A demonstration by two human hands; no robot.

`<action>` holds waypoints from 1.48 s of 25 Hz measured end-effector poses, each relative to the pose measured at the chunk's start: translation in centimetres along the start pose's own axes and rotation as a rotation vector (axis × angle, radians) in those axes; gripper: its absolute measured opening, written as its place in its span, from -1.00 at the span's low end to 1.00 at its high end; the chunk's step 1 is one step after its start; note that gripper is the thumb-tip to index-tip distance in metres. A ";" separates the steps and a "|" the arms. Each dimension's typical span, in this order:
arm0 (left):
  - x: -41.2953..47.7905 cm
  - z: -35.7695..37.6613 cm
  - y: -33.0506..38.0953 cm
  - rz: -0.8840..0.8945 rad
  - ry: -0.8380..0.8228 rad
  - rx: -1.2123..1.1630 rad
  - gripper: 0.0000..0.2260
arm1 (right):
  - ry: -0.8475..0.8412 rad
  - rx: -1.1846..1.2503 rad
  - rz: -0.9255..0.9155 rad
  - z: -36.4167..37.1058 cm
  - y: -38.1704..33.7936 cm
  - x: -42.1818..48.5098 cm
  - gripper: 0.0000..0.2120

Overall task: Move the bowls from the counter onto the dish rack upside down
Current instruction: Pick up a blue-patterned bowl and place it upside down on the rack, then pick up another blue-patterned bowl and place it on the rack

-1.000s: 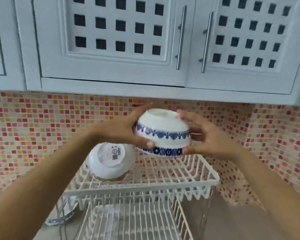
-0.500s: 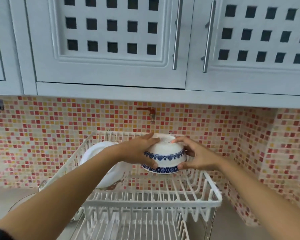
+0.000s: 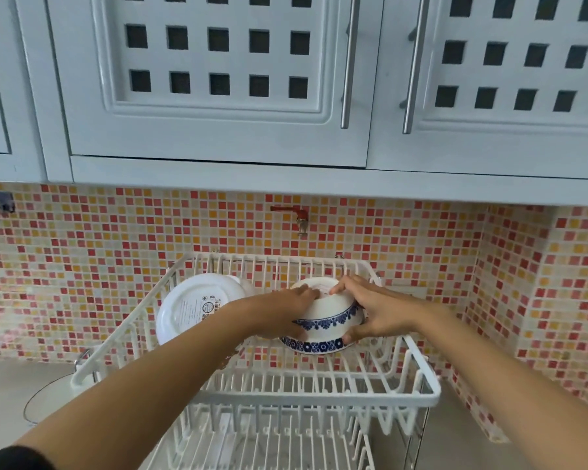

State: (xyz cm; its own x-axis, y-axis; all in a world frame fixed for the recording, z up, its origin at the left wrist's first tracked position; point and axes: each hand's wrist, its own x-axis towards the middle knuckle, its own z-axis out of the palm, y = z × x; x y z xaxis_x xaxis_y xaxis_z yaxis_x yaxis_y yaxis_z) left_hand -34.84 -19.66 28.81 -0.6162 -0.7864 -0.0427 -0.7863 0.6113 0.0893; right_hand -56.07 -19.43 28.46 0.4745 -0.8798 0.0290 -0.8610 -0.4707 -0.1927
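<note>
A white bowl with blue flower bands (image 3: 326,322) is upside down in the back right part of the white wire dish rack's (image 3: 418,371) upper tier, its rim at the wires. My left hand (image 3: 286,312) grips its left side and my right hand (image 3: 370,310) grips its right side. A plain white bowl (image 3: 190,307) with a sticker on its base leans tilted against the rack's left wall, partly hidden by my left forearm.
The rack's lower tier (image 3: 269,446) sits below, at the front. Low white cabinets (image 3: 218,96) with metal handles hang above the rack. A tap (image 3: 301,220) juts from the mosaic tile wall behind. A glass lid (image 3: 45,401) lies on the counter at left.
Both hands have lowered the blue-banded bowl from mid-air above the rack down into the upper tier's back right area. The plain white bowl has stayed in place.
</note>
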 end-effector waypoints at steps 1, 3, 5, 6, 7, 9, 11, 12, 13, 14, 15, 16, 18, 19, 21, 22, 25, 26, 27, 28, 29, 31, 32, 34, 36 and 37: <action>0.0 0.1 0.0 0.003 -0.005 0.017 -0.32 | -0.009 -0.022 0.010 0.1 -0.1 0.0 -0.26; 0.0 0.2 0.0 0.014 -0.017 0.050 -0.32 | -0.027 -0.071 0.054 0.3 -0.4 0.1 -0.03; -0.1 0.5 -0.1 0.020 -0.034 0.076 -0.32 | -0.042 -0.155 0.116 0.6 -0.8 0.2 0.14; -0.1 0.6 -0.1 0.021 -0.040 0.088 -0.32 | -0.049 -0.196 0.134 0.7 -1.0 0.3 0.18; -0.2 0.7 -0.1 0.020 -0.045 0.100 -0.32 | -0.057 -0.224 0.150 0.8 -1.3 0.4 0.20; -0.4 1.0 0.1 0.007 -0.051 0.112 -0.32 | -0.069 -0.245 0.182 0.8 -1.8 0.3 0.21; -0.9 1.0 0.5 -0.013 -0.041 0.121 -0.29 | -0.080 -0.239 0.230 0.5 -2.6 -0.3 0.19; -1.4 0.8 0.8 -0.009 -0.021 0.126 -0.29 | -0.067 -0.236 0.258 0.1 -3.0 -0.7 0.16; -2.2 0.4 1.0 0.006 0.013 0.127 -0.31 | -0.030 -0.238 0.282 -0.5 -3.8 -1.0 0.13; -3.1 -0.2 0.9 0.022 0.056 0.121 -0.33 | 0.035 -0.250 0.291 -1.2 -4.7 -1.3 0.07; -4.3 -1.1 0.8 0.030 0.104 0.115 -0.35 | 0.117 -0.269 0.283 -1.9 -5.9 -1.5 0.00; -5.7 -2.0 0.4 0.030 0.154 0.119 -0.36 | 0.195 -0.289 0.265 -2.6 -7.2 -1.6 -0.08; -8.6 -3.9 -1.4 0.002 0.255 0.137 -0.39 | 0.316 -0.302 0.206 -3.2 -10.6 -1.3 -0.22; -10.0 -4.7 -2.7 -0.021 0.297 0.140 -0.40 | 0.349 -0.289 0.170 -3.0 -12.5 -0.9 -0.27; -13.0 -5.5 -5.8 -0.075 0.361 0.132 -0.43 | 0.384 -0.235 0.112 -2.0 -16.7 0.0 -0.32; -14.8 -5.6 -7.6 -0.106 0.377 0.134 -0.44 | 0.394 -0.203 0.089 -1.2 -19.3 0.7 -0.33; -20.6 -4.8 -13.4 -0.190 0.372 0.160 -0.45 | 0.445 -0.093 0.043 1.8 -27.1 3.7 -0.36; -22.5 -4.4 -15.6 -0.219 0.369 0.163 -0.45 | 0.462 -0.041 0.019 3.0 -29.7 4.8 -0.37; -24.2 -3.9 -17.8 -0.254 0.368 0.160 -0.45 | 0.481 0.012 -0.012 4.1 -32.1 6.1 -0.39; -25.7 -3.4 -19.8 -0.291 0.363 0.150 -0.45 | 0.498 0.059 -0.040 5.2 -34.3 7.3 -0.39; -26.9 -2.7 -21.7 -0.327 0.353 0.137 -0.45 | 0.509 0.101 -0.058 6.2 -36.2 8.4 -0.40; -29.5 -1.0 -25.4 -0.402 0.323 0.116 -0.45 | 0.513 0.167 -0.057 8.6 -39.9 10.8 -0.40; -30.5 0.0 -27.0 -0.432 0.301 0.103 -0.45 | 0.506 0.202 -0.040 10.0 -41.1 12.0 -0.40; -31.7 2.3 -29.7 -0.464 0.250 0.062 -0.46 | 0.459 0.286 0.023 13.4 -42.5 14.3 -0.39; -32.2 5.2 -31.8 -0.483 0.194 -0.003 -0.46 | 0.371 0.346 0.123 17.5 -42.5 16.4 -0.38; -32.1 6.8 -32.6 -0.499 0.177 -0.050 -0.46 | 0.321 0.361 0.179 19.7 -42.2 17.2 -0.37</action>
State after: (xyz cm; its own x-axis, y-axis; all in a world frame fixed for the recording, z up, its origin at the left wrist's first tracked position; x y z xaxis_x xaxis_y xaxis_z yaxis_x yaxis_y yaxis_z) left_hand 10.32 -13.74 20.46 -0.1471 -0.9862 0.0764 -0.9763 0.1572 0.1485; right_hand -7.92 -13.42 17.75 0.1960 -0.9474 0.2532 -0.7786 -0.3073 -0.5471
